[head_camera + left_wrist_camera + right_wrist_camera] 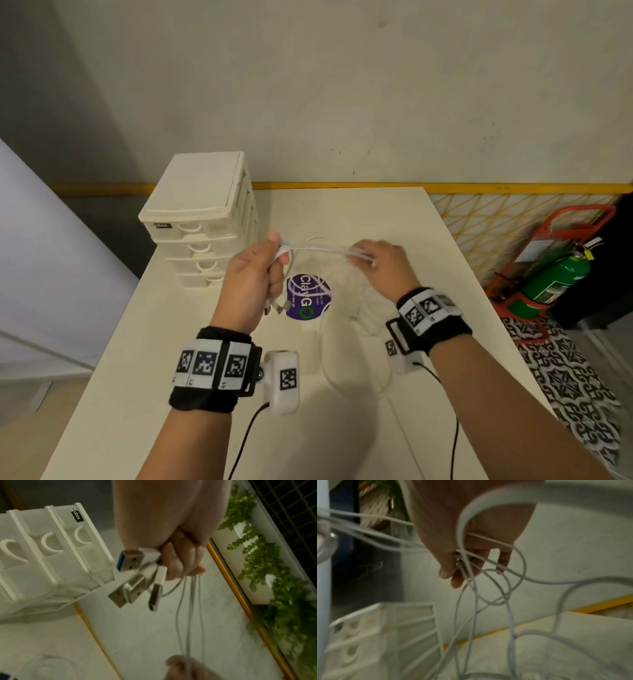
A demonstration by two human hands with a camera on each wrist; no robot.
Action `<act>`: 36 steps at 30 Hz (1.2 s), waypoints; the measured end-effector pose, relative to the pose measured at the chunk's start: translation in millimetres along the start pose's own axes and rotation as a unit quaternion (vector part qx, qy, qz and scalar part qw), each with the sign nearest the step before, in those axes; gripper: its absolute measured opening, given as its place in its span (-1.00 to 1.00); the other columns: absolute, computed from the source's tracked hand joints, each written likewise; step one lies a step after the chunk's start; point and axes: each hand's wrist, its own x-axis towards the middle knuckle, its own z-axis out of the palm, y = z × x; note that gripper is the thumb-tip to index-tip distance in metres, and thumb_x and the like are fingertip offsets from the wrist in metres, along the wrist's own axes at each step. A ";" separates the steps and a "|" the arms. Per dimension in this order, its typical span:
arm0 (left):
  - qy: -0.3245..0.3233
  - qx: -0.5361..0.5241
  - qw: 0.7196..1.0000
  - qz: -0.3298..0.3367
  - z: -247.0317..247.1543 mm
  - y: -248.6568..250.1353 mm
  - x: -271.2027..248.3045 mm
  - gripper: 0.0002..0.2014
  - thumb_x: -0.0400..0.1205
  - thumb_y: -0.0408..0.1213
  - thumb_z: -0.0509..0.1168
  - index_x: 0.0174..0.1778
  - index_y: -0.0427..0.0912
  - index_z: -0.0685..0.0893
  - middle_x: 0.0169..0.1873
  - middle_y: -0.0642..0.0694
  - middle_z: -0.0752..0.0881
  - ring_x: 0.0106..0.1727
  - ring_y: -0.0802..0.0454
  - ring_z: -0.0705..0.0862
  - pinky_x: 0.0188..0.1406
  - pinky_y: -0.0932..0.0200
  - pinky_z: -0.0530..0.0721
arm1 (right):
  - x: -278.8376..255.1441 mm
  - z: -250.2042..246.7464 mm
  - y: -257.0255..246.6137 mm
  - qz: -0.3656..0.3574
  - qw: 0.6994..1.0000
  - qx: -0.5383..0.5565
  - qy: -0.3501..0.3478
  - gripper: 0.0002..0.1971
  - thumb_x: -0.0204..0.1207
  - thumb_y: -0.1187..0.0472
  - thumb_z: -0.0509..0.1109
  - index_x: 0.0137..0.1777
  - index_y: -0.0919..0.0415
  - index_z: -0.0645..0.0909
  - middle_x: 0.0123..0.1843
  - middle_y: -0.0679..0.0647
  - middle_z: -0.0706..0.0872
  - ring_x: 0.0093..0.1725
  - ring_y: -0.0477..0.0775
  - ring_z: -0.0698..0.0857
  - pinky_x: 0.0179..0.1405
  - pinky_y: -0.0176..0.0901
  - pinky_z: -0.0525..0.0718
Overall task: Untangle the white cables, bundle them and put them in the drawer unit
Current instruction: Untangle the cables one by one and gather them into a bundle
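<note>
Cables (318, 247) run taut between both hands above the counter (144, 342), just right of the drawer unit (198, 219). Left hand (253, 274) clenches the plugs (137, 580) together, likely so the ends stay aligned for bundling. Right hand (380, 263) pinches the strands, apparently combing out tangles; loose loops hang to the counter beside the purple sticker (308, 298).
</note>
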 end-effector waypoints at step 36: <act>0.085 0.125 0.966 0.210 29.1 -9.6 43.7 -0.78 0.79 -0.28 -0.05 -0.16 -0.17 0.38 -0.39 -0.01 0.45 -0.43 0.18 0.42 -0.39 0.31 0.44 | -49.5 36.2 -18.8 -0.110 0.978 0.002 -0.175 -0.71 0.53 0.23 0.29 0.21 -0.03 0.64 -0.15 0.11 0.72 -0.17 0.06 0.62 -0.27 -0.19 0.39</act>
